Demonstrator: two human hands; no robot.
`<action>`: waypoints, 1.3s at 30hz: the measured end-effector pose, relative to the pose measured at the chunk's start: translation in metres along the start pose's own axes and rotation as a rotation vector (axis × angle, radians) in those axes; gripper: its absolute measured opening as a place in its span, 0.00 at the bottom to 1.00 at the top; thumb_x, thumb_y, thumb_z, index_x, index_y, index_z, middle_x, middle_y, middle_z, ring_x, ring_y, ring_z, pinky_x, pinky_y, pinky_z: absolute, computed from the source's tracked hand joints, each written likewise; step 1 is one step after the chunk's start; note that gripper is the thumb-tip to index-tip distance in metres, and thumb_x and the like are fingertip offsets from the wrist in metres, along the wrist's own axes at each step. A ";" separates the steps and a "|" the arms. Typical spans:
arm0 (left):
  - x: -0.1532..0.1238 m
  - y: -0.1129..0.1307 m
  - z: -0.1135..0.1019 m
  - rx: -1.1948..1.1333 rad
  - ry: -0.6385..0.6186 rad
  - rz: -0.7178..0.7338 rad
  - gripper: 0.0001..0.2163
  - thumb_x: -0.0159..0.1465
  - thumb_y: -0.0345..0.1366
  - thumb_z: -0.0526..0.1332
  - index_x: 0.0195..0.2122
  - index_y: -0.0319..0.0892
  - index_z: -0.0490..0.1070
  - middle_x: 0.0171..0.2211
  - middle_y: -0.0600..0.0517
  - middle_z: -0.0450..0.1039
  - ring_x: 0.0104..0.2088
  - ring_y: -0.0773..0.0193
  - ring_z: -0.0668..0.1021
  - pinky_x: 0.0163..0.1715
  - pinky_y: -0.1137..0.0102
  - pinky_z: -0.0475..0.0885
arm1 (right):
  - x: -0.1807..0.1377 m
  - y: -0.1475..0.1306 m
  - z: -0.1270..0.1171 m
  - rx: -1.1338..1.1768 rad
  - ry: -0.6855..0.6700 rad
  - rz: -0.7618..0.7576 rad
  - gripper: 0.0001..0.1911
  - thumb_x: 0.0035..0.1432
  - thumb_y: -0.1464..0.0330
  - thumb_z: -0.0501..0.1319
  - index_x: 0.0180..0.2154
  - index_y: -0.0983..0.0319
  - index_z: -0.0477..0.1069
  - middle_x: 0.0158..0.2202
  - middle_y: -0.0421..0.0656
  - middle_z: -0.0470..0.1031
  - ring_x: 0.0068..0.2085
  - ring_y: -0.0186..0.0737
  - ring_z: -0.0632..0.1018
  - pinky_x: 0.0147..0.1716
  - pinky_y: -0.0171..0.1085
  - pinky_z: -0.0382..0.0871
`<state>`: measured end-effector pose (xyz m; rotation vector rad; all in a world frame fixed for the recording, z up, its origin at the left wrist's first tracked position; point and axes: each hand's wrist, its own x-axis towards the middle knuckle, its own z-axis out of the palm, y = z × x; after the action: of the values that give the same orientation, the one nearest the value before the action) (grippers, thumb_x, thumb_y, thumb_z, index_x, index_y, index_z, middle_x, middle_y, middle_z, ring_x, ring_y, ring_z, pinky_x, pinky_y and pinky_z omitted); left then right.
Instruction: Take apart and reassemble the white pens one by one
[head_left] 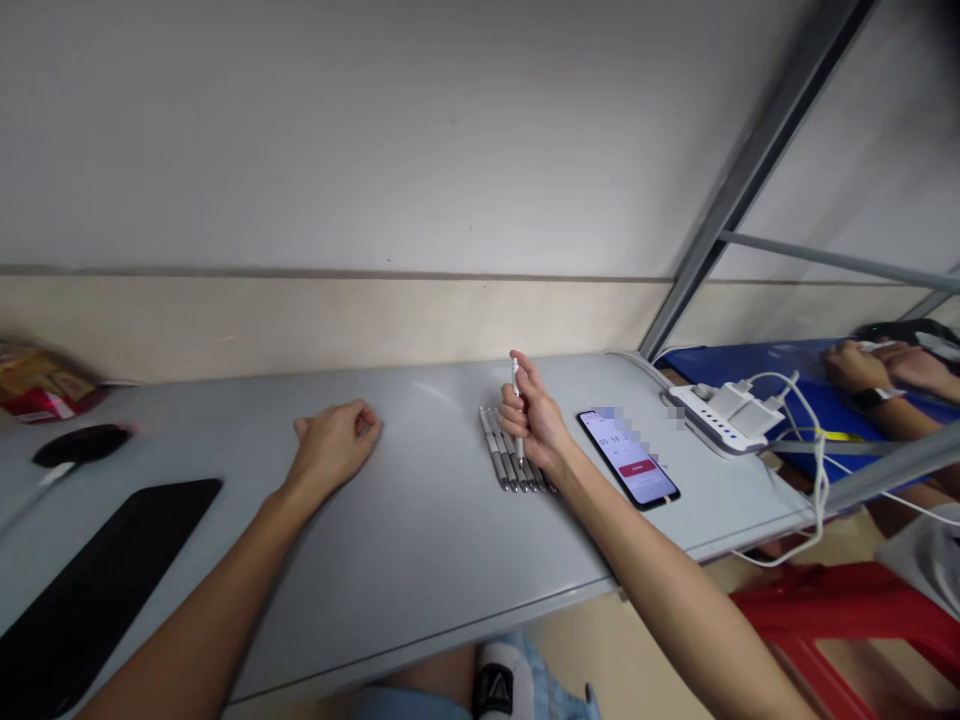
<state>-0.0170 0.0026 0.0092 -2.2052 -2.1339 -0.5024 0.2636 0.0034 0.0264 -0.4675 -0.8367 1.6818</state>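
My right hand (534, 420) is closed around a white pen (516, 385), held upright with its top sticking out above my fist. Right below that hand, several grey pens (504, 458) lie side by side in a row on the grey table (420, 520). My left hand (335, 443) rests on the table to the left, fingers curled into a loose fist with nothing seen in it.
A phone (628, 458) with a lit screen lies right of the pens. A white power strip (716, 418) with chargers and cables sits at the table's right end. A black pad (90, 580), a black mouse (81, 443) and a snack packet (41, 382) are at the left. Another person's hands (885, 370) show at far right.
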 end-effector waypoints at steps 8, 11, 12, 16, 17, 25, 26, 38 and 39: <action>-0.003 0.002 -0.001 -0.029 -0.049 0.043 0.11 0.60 0.41 0.53 0.28 0.44 0.71 0.27 0.51 0.76 0.30 0.58 0.75 0.37 0.61 0.59 | 0.002 0.002 -0.002 0.029 0.006 -0.019 0.12 0.60 0.61 0.61 0.42 0.52 0.59 0.20 0.29 0.50 0.16 0.26 0.47 0.15 0.28 0.35; -0.003 0.003 -0.002 -0.034 -0.055 0.048 0.11 0.60 0.41 0.53 0.28 0.44 0.72 0.27 0.51 0.76 0.30 0.58 0.76 0.37 0.61 0.59 | 0.002 0.003 -0.002 0.017 0.013 -0.021 0.13 0.61 0.62 0.60 0.44 0.51 0.58 0.20 0.29 0.52 0.16 0.26 0.48 0.15 0.28 0.36; -0.003 0.003 -0.002 -0.034 -0.055 0.049 0.11 0.60 0.41 0.53 0.29 0.44 0.73 0.27 0.51 0.76 0.31 0.58 0.76 0.38 0.61 0.59 | 0.002 0.003 -0.002 0.009 0.011 -0.023 0.14 0.61 0.62 0.60 0.46 0.50 0.58 0.20 0.29 0.52 0.16 0.26 0.49 0.15 0.27 0.37; -0.002 0.004 -0.001 -0.016 -0.052 0.077 0.12 0.60 0.40 0.52 0.29 0.45 0.74 0.27 0.51 0.76 0.31 0.58 0.75 0.37 0.63 0.58 | 0.002 0.006 -0.001 -0.024 0.010 -0.024 0.16 0.60 0.62 0.60 0.48 0.50 0.58 0.20 0.30 0.56 0.16 0.26 0.51 0.15 0.26 0.39; -0.002 0.004 -0.001 -0.009 -0.048 0.086 0.12 0.61 0.40 0.52 0.29 0.44 0.73 0.27 0.51 0.76 0.31 0.59 0.75 0.36 0.63 0.58 | 0.002 0.008 0.000 -0.037 0.009 -0.011 0.16 0.60 0.62 0.60 0.47 0.51 0.58 0.21 0.30 0.57 0.17 0.26 0.53 0.15 0.26 0.41; -0.006 0.009 -0.003 -0.037 -0.059 0.085 0.09 0.57 0.37 0.54 0.24 0.43 0.70 0.25 0.54 0.74 0.27 0.62 0.73 0.35 0.65 0.56 | 0.015 0.029 0.011 -0.502 -0.004 0.082 0.14 0.54 0.65 0.62 0.43 0.59 0.65 0.29 0.38 0.70 0.31 0.35 0.73 0.35 0.37 0.68; -0.006 0.010 -0.004 -0.042 -0.058 0.076 0.09 0.57 0.37 0.54 0.24 0.43 0.70 0.25 0.53 0.73 0.27 0.62 0.73 0.35 0.65 0.56 | 0.018 0.029 0.011 -0.669 -0.003 0.050 0.13 0.54 0.65 0.61 0.42 0.60 0.66 0.30 0.40 0.71 0.33 0.36 0.73 0.37 0.38 0.68; -0.007 0.015 -0.004 -0.049 -0.065 0.084 0.08 0.54 0.38 0.56 0.22 0.44 0.69 0.23 0.53 0.74 0.27 0.60 0.74 0.39 0.61 0.58 | 0.036 0.022 -0.001 -1.876 0.082 -0.025 0.16 0.53 0.61 0.65 0.43 0.60 0.76 0.50 0.50 0.67 0.54 0.53 0.62 0.49 0.48 0.53; -0.006 0.015 -0.003 -0.052 -0.062 0.089 0.07 0.54 0.38 0.56 0.22 0.44 0.69 0.23 0.54 0.74 0.28 0.60 0.74 0.39 0.61 0.58 | 0.036 0.021 -0.001 -1.867 0.082 -0.047 0.18 0.53 0.61 0.65 0.45 0.59 0.75 0.50 0.49 0.67 0.54 0.52 0.62 0.50 0.48 0.53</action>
<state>-0.0032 -0.0052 0.0134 -2.3612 -2.0632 -0.4957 0.2406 0.0357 0.0142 -1.6502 -2.1492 0.3367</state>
